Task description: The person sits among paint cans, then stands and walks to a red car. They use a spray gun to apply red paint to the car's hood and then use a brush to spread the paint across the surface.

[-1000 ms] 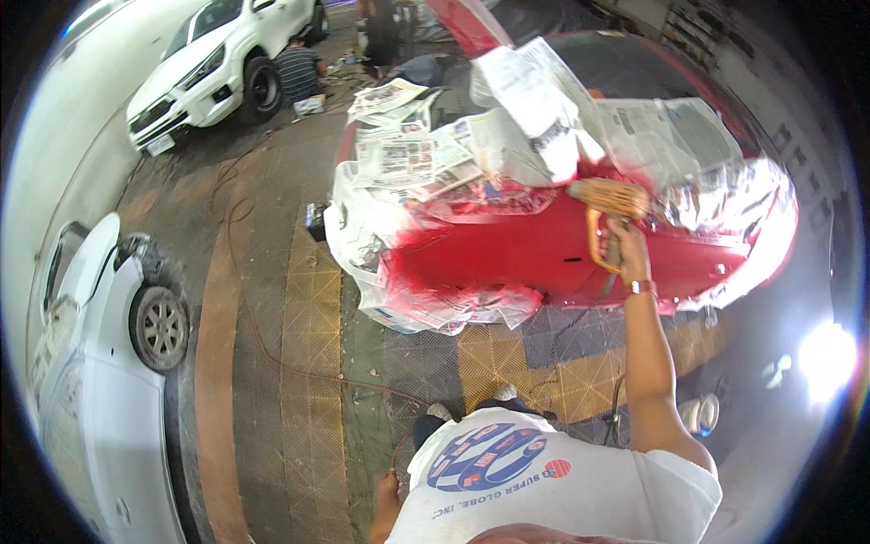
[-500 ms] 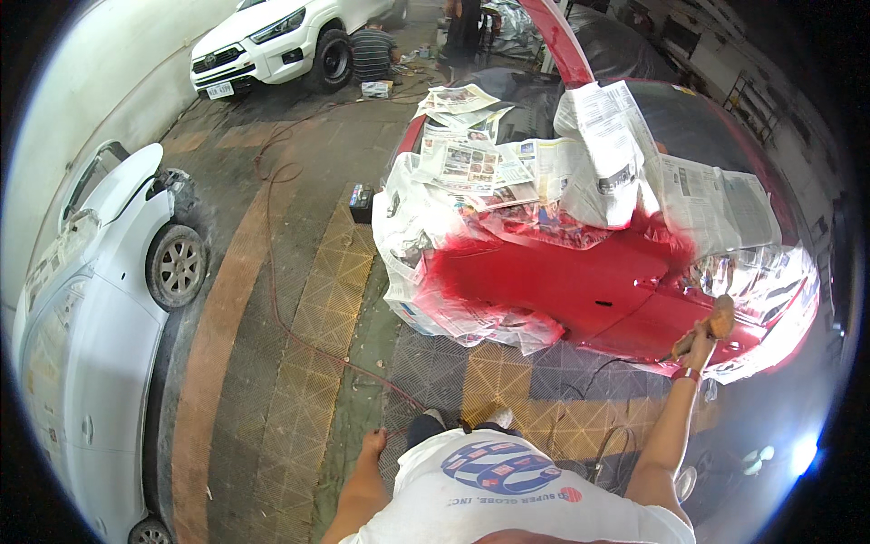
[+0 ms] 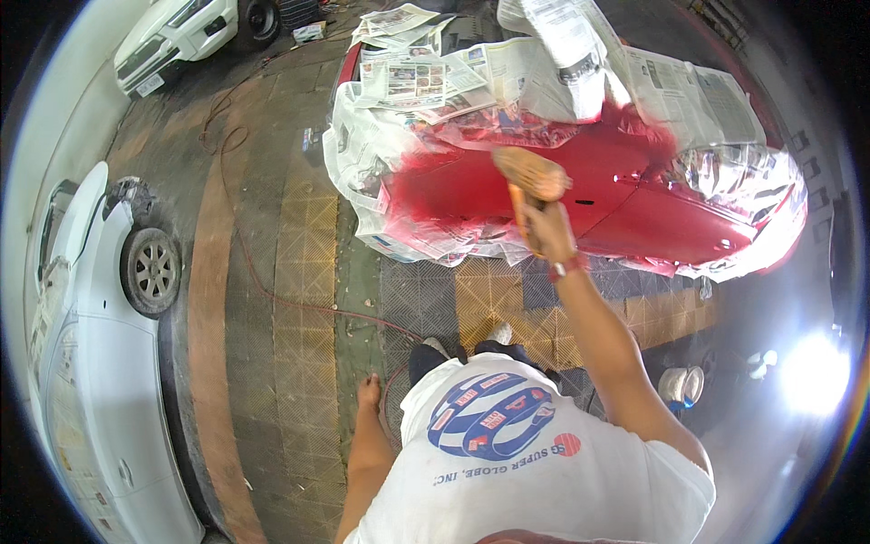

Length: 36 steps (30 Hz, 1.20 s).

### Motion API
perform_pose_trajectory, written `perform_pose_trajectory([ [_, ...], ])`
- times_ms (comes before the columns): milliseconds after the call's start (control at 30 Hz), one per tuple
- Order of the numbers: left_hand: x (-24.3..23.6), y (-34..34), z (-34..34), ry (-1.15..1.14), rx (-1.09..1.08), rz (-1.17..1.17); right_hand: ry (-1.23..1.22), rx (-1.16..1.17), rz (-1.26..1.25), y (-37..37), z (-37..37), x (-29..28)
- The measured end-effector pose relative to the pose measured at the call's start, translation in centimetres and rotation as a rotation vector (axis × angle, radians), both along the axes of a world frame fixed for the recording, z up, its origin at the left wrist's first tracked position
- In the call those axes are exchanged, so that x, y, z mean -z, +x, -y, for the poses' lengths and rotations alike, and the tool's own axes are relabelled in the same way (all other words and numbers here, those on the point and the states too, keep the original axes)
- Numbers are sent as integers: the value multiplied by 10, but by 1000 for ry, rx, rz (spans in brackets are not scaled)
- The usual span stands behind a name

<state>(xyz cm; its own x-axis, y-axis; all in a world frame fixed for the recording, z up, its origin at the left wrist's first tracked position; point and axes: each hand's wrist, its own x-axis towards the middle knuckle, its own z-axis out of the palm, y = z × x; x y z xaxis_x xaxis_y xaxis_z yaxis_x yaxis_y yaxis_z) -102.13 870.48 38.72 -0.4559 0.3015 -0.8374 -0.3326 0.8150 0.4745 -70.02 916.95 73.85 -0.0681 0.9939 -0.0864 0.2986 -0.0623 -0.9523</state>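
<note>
My right hand (image 3: 546, 232), a red band at its wrist, is closed round an orange-brown gun-shaped tool (image 3: 533, 174). The tool has a bulky, rounded top; its exact kind is unclear. It is held over the side of a red car (image 3: 625, 210), whose painted panel is glossy. Newspaper sheets (image 3: 412, 83) and pale masking film (image 3: 349, 150) cover the parts round that panel, with red overspray along their edges. Low on my left, my left hand (image 3: 369, 393) hangs with curled fingers near a thin red hose (image 3: 385, 322); whether it holds anything is hidden.
A white car (image 3: 104, 363) stands along the left, its front end partly stripped. Another white vehicle (image 3: 172, 41) is at the far left. The hose runs over the patterned floor tiles (image 3: 304, 254). White containers (image 3: 680, 385) sit right of me, near a bright lamp (image 3: 813, 374).
My right hand has swept the tool leftward and up along the red car's side, from its right end to the middle. The view has tilted downward. My left hand stays low.
</note>
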Motion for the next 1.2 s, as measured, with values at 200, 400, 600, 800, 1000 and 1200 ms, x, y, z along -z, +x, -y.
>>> perform_pose_trajectory([
  [200,-5,32,86,-33,-55,63,3,-252,-25,-109,-4,16],
  [400,1,53,138,-88,-13,125,-245,-370,-234,-103,5,41],
  [600,30,45,114,-69,50,171,-62,-70,-67,17,26,44],
  [800,34,-1,12,25,10,164,90,481,-132,161,14,25],
  [1000,-17,-31,-93,88,142,-39,86,898,-275,297,-18,27],
  [1200,-32,-11,-97,137,127,-22,-16,954,-437,349,-12,114],
])
